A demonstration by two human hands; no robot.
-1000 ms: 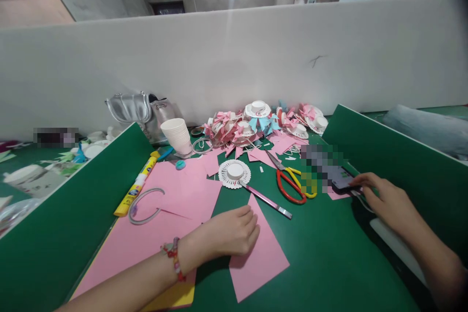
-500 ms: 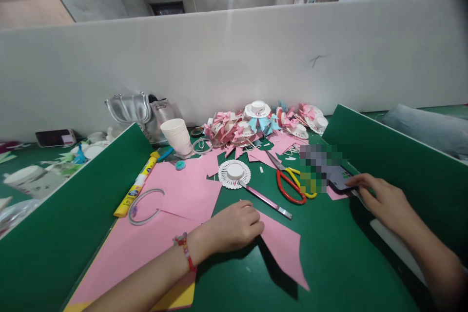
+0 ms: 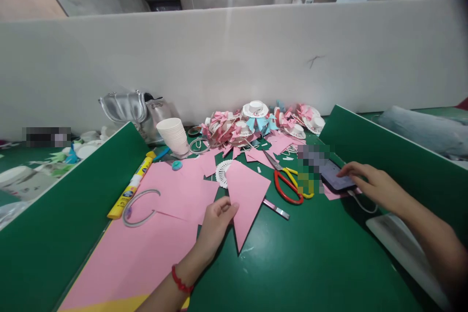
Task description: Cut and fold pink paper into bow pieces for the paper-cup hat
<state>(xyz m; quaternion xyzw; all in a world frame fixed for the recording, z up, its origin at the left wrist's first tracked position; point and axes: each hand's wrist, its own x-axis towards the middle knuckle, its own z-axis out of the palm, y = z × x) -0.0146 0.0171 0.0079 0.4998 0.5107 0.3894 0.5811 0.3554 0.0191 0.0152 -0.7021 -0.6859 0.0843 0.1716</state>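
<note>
My left hand (image 3: 216, 222) pinches the left edge of a cut piece of pink paper (image 3: 250, 190), held raised and tilted above the green table. Behind the paper, a white slotted paper disc (image 3: 221, 173) and a slim craft knife (image 3: 281, 211) are partly covered. At the right, my right hand (image 3: 371, 181) has fingertips on the screen of a phone (image 3: 340, 180), with no object in its grasp. A white cable runs from the phone. Between the hands lie scissors (image 3: 288, 187) with one red and one yellow handle.
Large pink sheets (image 3: 146, 253) and a yellow glue tube (image 3: 131, 185) lie left, with a grey ring (image 3: 126, 214). Stacked paper cups (image 3: 173, 136), a silver bag (image 3: 126, 107) and piled small paper hats (image 3: 256, 109) stand behind. Green dividers (image 3: 395, 151) flank the table.
My left hand has turned and lifted the pink paper, which now partly hides the disc and knife. My right hand has shifted slightly up and left on the phone.
</note>
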